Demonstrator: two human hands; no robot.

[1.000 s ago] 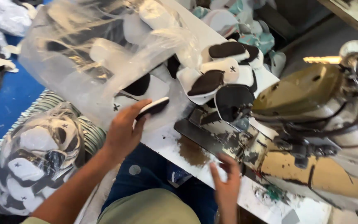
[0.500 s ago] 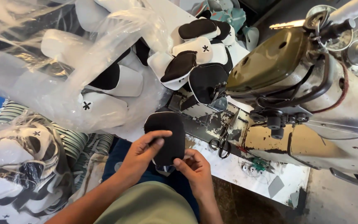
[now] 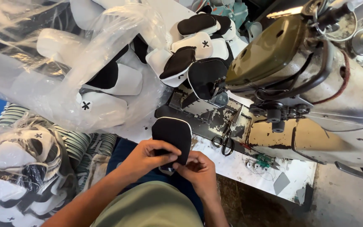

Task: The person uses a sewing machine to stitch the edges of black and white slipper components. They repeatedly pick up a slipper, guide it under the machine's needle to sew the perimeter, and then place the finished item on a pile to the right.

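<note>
Gripping black shoe piece [image 3: 172, 133], both hands [image 3: 171, 162] at its lower edge

1. Your left hand [image 3: 150, 154] sits near you, just left of centre, fingers curled rightward and closed in a grip.
2. Your right hand [image 3: 198, 168] lies just right of it, touching it, fingertips pinched toward the left.
3. Both forearms rise from the near edge and converge at the wrists.

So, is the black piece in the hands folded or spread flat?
Spread flat: the black piece shows its whole white-edged face, with both hands' fingers pinching its lower end.
</note>
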